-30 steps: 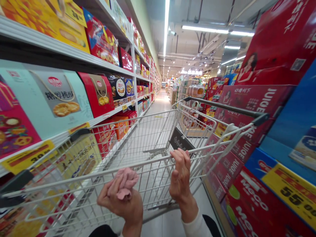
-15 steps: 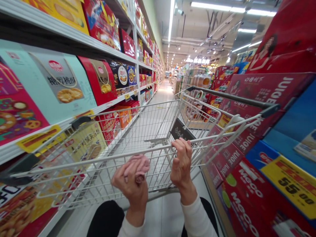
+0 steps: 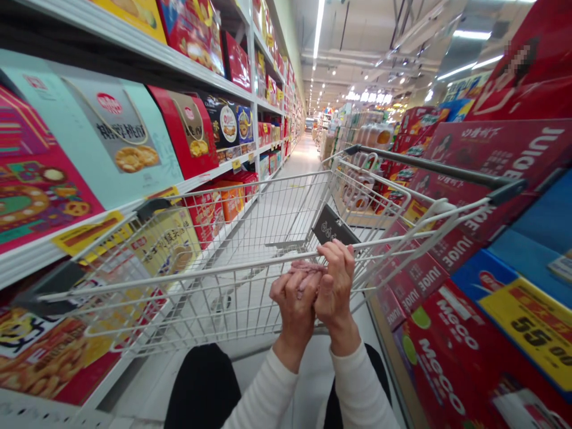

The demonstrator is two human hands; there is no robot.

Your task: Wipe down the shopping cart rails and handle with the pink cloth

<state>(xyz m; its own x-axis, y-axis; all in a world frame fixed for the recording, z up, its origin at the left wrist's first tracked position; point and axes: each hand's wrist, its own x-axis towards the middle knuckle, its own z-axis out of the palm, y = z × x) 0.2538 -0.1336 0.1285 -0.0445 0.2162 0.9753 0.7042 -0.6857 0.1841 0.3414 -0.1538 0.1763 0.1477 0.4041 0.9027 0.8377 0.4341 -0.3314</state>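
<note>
A metal shopping cart stands in front of me in a supermarket aisle, its basket tilted. My right hand is closed round the cart's near rim bar. My left hand is closed on a pink cloth and presses it against the same bar, touching my right hand. Both sleeves are white. The cart's black handle runs along its right side.
Shelves of boxed biscuits and snacks line the left. Stacked red and blue cartons with yellow price tags crowd the right, close to the cart. The aisle floor runs straight ahead toward more displays.
My left hand has moved right along the cart's rim bar with the pink cloth, from well left of my right hand to touching it. The view has tilted slightly.
</note>
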